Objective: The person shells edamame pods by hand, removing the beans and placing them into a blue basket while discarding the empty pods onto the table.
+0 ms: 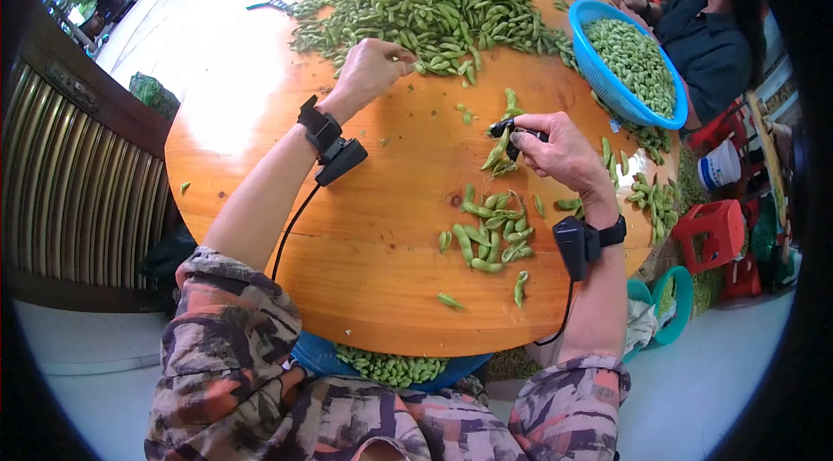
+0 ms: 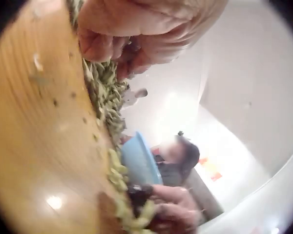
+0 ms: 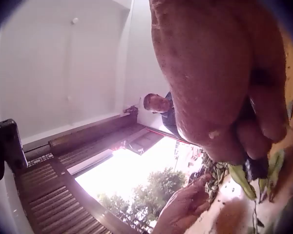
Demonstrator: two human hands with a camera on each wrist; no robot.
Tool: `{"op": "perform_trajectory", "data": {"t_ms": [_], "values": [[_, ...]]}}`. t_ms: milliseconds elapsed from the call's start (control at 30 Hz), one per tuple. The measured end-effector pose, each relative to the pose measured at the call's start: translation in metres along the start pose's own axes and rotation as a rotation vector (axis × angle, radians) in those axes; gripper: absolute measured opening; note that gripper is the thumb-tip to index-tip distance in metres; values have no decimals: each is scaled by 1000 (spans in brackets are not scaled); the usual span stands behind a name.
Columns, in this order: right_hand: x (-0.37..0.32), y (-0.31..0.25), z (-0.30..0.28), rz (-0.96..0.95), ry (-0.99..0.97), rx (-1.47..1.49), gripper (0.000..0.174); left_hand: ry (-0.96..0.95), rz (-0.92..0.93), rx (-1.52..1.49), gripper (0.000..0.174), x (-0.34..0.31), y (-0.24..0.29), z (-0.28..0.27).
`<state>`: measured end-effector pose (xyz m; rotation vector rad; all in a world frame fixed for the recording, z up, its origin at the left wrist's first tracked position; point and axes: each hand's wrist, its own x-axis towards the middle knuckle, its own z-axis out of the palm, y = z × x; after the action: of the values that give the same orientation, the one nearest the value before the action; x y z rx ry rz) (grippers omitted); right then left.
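At the near edge of a big heap of green pods [image 1: 425, 9], the left hand [image 1: 369, 75] hovers with bent fingers; whether something small is between them cannot be told. In the left wrist view this hand [image 2: 146, 29] is close, its fingers curled above the pods [image 2: 107, 92]. The right hand [image 1: 560, 148] grips a small black tool [image 1: 521, 133], with a few pods [image 1: 499, 154] hanging by its fingers. The right wrist view shows that hand [image 3: 219, 87] from below, pods [image 3: 241, 181] beside its fingertips. Loose pods [image 1: 486, 231] lie nearer on the wooden table [image 1: 364, 287].
A blue basket of pods [image 1: 629, 70] stands at the right, near a seated person [image 1: 707, 36]. More pods [image 1: 655, 200] lie at the right edge. Below the table's front edge is a blue container with pods [image 1: 390, 367]. A red stool [image 1: 711, 231] stands right.
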<state>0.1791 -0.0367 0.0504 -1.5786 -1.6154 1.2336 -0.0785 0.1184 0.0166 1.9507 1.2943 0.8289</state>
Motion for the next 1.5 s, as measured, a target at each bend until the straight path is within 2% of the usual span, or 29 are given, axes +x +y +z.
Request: {"op": "perform_trajectory", "data": {"t_ms": [67,100,167,200,233,267,300,367,433,500,567,633,700,800,833,900,1033,1100,1233,1300,1333,1400,1433,1500], "values": [[-2,-2,0,-65,-84,-99,23,-119,-32,107,23,1,10,-1],[-1,3,-1,-64,-82,-100,23,-120,-31,105,23,2,12,-1],[3,18,-1,-331,-217,-237,26,-143,-23,149,22,5,16,-2],[0,11,-3,-324,-239,-245,26,-143,-24,149,22,7,12,0],[-5,1,-4,-324,-241,-245,26,-115,77,141,22,10,4,3],[-9,-9,-6,-196,-249,-147,25,-86,179,134,22,13,-3,6],[-12,-16,-6,-68,-255,-49,26,-85,180,134,22,14,-3,5],[-12,-18,-2,-75,-204,28,26,-85,206,182,21,15,-2,5],[-1,-6,3,-75,79,11,25,-87,172,180,20,16,-2,7],[6,7,3,-59,115,43,22,-90,139,179,20,14,1,8],[9,12,5,-163,201,127,21,-205,-58,-120,18,-4,12,12],[8,8,12,-174,193,218,22,-237,-81,-223,17,-31,32,21],[7,1,24,-187,180,307,23,-380,-176,-819,19,-49,39,34],[4,-7,38,-138,146,475,26,-378,-206,-957,19,-68,56,44],[5,-5,37,-138,148,474,26,-379,-205,-957,19,-70,58,47],[8,0,35,-176,87,665,26,-254,-162,-809,18,-74,61,51],[8,1,37,-153,88,690,26,-221,-140,-698,17,-80,57,61],[10,5,37,-189,83,675,25,-120,-60,-611,15,-81,57,67],[10,3,38,-180,91,683,25,-42,23,-455,14,-80,51,73],[9,4,39,-185,78,690,25,78,164,-357,13,-80,52,74],[9,4,40,-183,77,691,25,77,162,-357,13,-81,54,72],[9,4,40,-181,82,656,24,-75,-73,-417,12,-84,59,67],[9,4,39,-179,83,656,24,-76,-75,-418,12,-83,54,67],[9,4,36,-147,17,733,24,-369,-220,-1132,12,-81,45,67]]}}
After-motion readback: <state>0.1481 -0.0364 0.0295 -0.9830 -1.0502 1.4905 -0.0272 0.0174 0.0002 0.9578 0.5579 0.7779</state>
